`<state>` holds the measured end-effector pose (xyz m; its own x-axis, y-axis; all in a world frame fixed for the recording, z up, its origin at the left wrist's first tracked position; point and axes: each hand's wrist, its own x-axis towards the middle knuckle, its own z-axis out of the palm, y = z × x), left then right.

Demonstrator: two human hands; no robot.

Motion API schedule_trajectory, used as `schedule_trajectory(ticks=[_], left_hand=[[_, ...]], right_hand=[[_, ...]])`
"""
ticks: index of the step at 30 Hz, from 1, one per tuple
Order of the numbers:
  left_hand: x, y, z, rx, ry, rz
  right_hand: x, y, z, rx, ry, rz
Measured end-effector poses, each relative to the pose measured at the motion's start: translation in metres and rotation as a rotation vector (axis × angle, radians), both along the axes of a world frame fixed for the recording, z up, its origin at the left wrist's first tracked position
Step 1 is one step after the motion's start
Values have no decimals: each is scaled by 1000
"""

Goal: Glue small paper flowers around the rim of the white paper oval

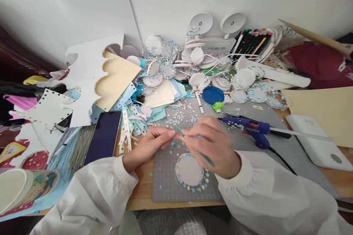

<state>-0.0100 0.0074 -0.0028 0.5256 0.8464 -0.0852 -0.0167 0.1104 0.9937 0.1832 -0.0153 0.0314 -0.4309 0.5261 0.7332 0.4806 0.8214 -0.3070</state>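
Note:
Over the grey cutting mat (162,176) my two hands meet at the fingertips. My right hand (209,143), slightly blurred, is closed round slim teal tweezers (206,159), whose tip points at the left fingertips. Thumb and fingers of my left hand (157,138) are pinched together; whatever they hold is too small to make out. Just below lies a white paper disc (189,169), ringed by a clear loop with small blue, cream and yellow stars. Loose paper stars (176,117) are scattered on the mat beyond my hands.
At the right lies a blue glue gun (255,128) with its stick and cord, near a white device (317,141). Behind are a blue lid (213,95), a green cap (218,107) and piled decorated discs (168,69). On the left are a phone (103,137) and a cup (24,191).

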Motion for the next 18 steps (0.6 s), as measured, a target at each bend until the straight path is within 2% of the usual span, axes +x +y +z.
schedule_trajectory(ticks=[4, 6, 8, 12, 15, 18], left_hand=[[2, 0, 1, -100, -162, -21], [2, -1, 3, -154, -213, -30], [3, -2, 5, -196, -245, -24], [3, -2, 3, -240, -262, -9], [2, -2, 1, -247, -230, 15], [2, -1, 2, -241, -188, 49]], right_hand=[[-18, -6, 0, 263, -230, -8], [-25, -8, 0, 322, -276, -25], [-28, -9, 3, 301, -311, -48], [-21, -17, 10, 110, -284, -64], [-1, -29, 13, 26, -197, -94], [29, -43, 5, -1, -143, -179]])
